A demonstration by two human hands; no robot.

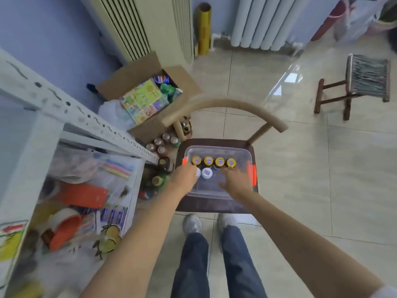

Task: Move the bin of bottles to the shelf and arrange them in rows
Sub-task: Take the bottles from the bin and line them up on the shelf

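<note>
A clear plastic bin [217, 149] with orange side latches stands on the dark seat of a wooden chair [214, 206]. Inside stand several yellow-capped bottles [213, 161] in a row along the far wall, and white-capped bottles [206, 173] just in front of them. My left hand [186, 176] reaches into the bin's left side, fingers closed over a white-capped bottle. My right hand [236, 181] hovers over the bin's right half, fingers spread, close to the rightmost yellow cap and holding nothing. The white metal shelf [71, 108] stands to the left.
Loose bottles and cans [164, 145] sit on the floor between shelf and chair. An open cardboard box [150, 100] with drinks is behind them. The shelf's lower level holds bagged goods [81, 190]. A small woven stool [363, 82] stands far right. My feet [209, 224] are before the chair.
</note>
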